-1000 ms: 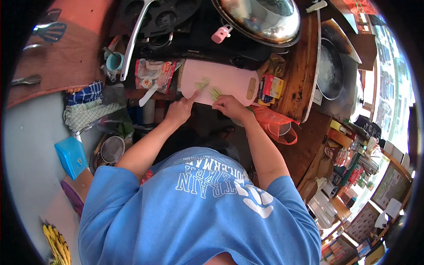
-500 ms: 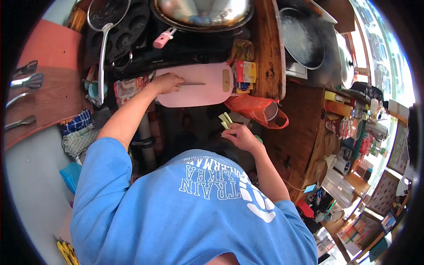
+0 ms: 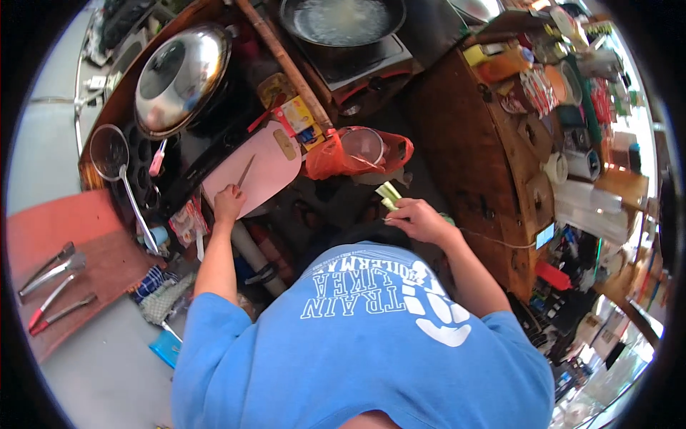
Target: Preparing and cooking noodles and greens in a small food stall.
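My left hand [image 3: 229,203] is closed around the handle of a small knife [image 3: 246,170], whose blade points away over the pink cutting board [image 3: 261,187]. That hand rests at the near left side of the board. Off to the right, my right hand [image 3: 421,220] grips a few short pale-green stalks [image 3: 389,191], cut ends pointing up and left; they look like a leafy vegetable's stems, though the kind is unclear. The stalks are in the air, apart from the board. Just beyond them hangs a red plastic bag [image 3: 325,159] with a round clear container in its mouth.
A domed metal lid [image 3: 182,79] covers a pan at the back left, near a long-handled strainer [image 3: 128,187]. At the back, a dark pan of cloudy liquid [image 3: 343,18] sits on a stove. A wooden cabinet [image 3: 471,157] stands right; tongs [image 3: 53,293] lie left.
The whole view has turned toward the right, so the board and stove appear shifted left. My left hand keeps the knife on the board; my right hand still holds the stalks.
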Demonstrator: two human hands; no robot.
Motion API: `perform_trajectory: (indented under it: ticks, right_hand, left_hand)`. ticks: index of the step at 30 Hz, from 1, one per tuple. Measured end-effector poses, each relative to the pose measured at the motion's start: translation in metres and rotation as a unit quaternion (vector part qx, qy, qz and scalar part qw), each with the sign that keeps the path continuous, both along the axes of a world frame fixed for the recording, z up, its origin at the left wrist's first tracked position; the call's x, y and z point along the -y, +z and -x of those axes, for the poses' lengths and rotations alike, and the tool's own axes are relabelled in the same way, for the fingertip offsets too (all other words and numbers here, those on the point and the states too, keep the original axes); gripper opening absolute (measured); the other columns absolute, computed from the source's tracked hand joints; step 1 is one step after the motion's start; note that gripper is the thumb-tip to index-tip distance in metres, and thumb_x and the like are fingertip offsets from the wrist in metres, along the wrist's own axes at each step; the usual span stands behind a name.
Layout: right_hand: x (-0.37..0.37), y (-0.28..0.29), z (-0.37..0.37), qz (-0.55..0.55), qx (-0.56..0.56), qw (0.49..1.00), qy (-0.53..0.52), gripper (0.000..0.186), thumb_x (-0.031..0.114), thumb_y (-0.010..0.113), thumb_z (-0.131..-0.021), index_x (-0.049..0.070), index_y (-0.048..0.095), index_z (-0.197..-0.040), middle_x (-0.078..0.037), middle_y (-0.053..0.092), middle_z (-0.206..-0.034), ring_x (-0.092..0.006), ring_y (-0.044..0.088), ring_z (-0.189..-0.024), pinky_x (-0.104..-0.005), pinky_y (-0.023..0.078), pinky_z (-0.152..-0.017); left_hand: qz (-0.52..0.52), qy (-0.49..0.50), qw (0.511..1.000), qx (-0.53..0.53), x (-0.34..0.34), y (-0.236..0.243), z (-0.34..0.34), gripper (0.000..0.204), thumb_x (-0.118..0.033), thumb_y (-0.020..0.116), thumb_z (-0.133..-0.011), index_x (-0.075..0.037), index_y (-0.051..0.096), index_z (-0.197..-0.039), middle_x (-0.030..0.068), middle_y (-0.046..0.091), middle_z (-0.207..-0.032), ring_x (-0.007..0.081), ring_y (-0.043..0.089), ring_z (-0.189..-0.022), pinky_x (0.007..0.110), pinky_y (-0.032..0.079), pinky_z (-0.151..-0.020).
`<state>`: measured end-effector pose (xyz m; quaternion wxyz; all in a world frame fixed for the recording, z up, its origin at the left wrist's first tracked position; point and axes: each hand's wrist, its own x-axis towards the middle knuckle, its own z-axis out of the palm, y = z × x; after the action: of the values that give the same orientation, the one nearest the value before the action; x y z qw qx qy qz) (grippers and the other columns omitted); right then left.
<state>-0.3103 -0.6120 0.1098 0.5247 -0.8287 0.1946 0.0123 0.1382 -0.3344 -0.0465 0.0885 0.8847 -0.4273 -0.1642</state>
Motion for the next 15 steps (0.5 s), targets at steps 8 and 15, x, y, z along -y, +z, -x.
perform_trajectory:
  ticks: [8, 15]
  right_hand:
    - [0.047, -0.001, 0.077, 0.023, -0.026, 0.999, -0.036, 0.013, 0.010, 0.071, -0.086, 0.000, 0.073, -0.094, -0.017, 0.062, -0.083, -0.0345, 0.062, -0.078, -0.0408, 0.049, -0.068]
    - [0.059, -0.008, 0.093, 0.018, -0.055, 0.998, -0.032, 0.013, 0.009, 0.072, -0.086, 0.001, 0.074, -0.096, -0.016, 0.061, -0.081, -0.0327, 0.062, -0.076, -0.0394, 0.048, -0.066]
  left_hand:
    - [0.083, 0.130, 0.988, 0.016, 0.013, 0.002, 0.042, 0.024, -0.019, 0.067, -0.079, 0.000, 0.067, -0.094, 0.0196, 0.071, -0.084, 0.0343, 0.072, -0.083, 0.042, 0.057, -0.073]
    - [0.142, 0.219, 0.964, 0.046, 0.008, -0.019, 0.052, 0.017, -0.016, 0.067, -0.081, 0.001, 0.065, -0.085, 0.0185, 0.067, -0.075, 0.0347, 0.069, -0.071, 0.041, 0.053, -0.064]
